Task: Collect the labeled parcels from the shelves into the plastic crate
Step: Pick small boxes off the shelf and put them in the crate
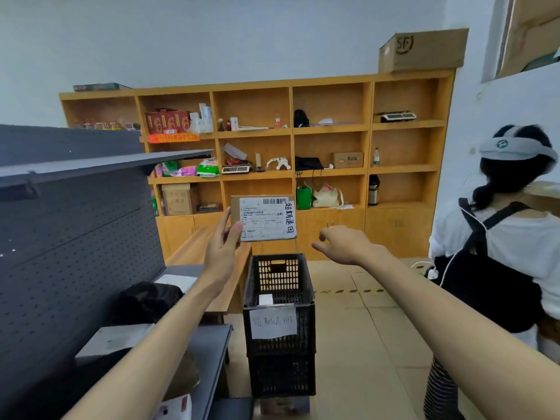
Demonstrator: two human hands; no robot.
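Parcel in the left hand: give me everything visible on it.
The small flat brown cardboard parcel is held upright in the air, face to the camera and slightly tilted. In this view it sits above the black slotted plastic crate. A white printed shipping label covers most of its front, with a barcode at the top and black handwritten characters down the right edge. The left hand pinches its lower left edge, thumb on the front. The open right hand is apart from it.

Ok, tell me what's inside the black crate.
Inside the black crate one small white item shows near the front wall; the rest of the floor is hidden by that wall.
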